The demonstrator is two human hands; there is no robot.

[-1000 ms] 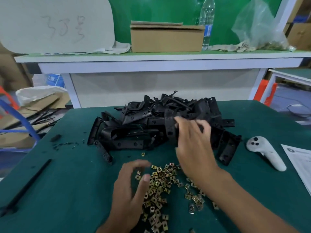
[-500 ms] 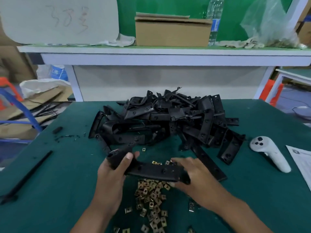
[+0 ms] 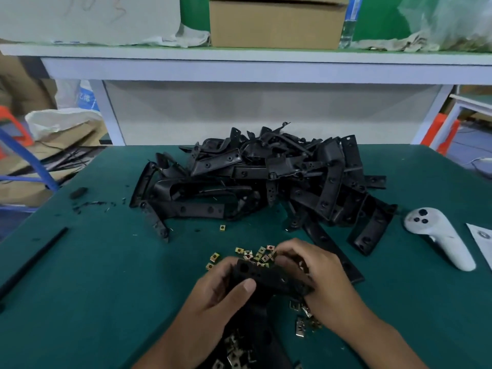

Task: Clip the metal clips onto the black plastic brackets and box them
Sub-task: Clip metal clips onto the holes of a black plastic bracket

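Observation:
My left hand [image 3: 213, 294] grips one black plastic bracket [image 3: 263, 278], thumb curled over its top, above the green table [image 3: 80, 275]. My right hand [image 3: 316, 275] is at the bracket's right end, fingers curled, pinching a small metal clip [image 3: 302, 265] against it. Loose brass-coloured metal clips [image 3: 253, 255] lie scattered just beyond and under my hands, and a single one [image 3: 223, 227] sits apart. A big pile of black brackets [image 3: 266, 179] fills the middle of the table.
A white handheld controller [image 3: 439, 238] lies at the right, with a paper sheet [image 3: 482, 238] beside it. A thin black strip [image 3: 32, 262] lies at the left. A cardboard box [image 3: 277, 22] stands on the white shelf [image 3: 239, 59] behind.
I have pulled the bracket out of the pile toward me and turned it, so one end now points away. My right hand has left its far end and now holds a clip to it.

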